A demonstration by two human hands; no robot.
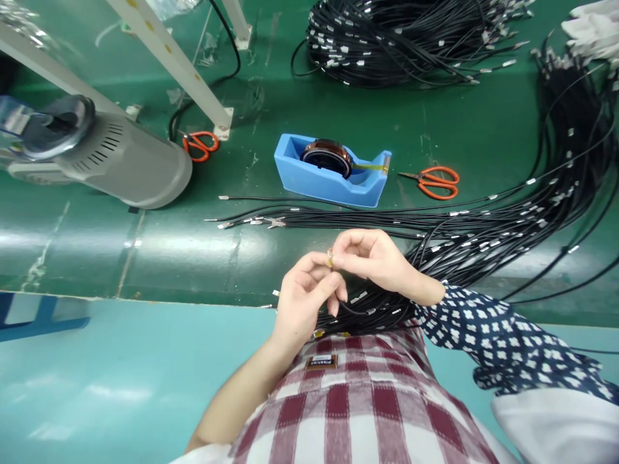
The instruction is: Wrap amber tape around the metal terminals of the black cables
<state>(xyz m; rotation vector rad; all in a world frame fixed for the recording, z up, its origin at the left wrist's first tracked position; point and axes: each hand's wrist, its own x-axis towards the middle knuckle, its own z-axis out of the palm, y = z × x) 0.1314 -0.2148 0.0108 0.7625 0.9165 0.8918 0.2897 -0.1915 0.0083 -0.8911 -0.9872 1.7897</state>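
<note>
My left hand (pixel 305 293) pinches a thin black cable close to its end, above the bench's front edge. The fingertips of my right hand (pixel 374 259) meet those of the left at a small piece of yellow tape (pixel 329 261) on that end. Fingers hide most of the cable end. Under my hands, a bundle of black cables (pixel 382 306) with white labels hangs by the apron, some ends wrapped in yellow. More black cables (pixel 348 219) lie lengthwise just beyond my hands. Behind them stands a blue tape dispenser (pixel 329 183) with a yellow strip drawn to its cutter.
Orange-handled scissors (pixel 439 182) lie right of the dispenser, and another orange pair (pixel 200 145) by a white metal post (pixel 178 64). A grey cylindrical machine (pixel 130 161) occupies the left. Coiled cables (pixel 396 45) sit at the back; a thick bundle (pixel 575 129) and white gloves (pixel 594 32) are right.
</note>
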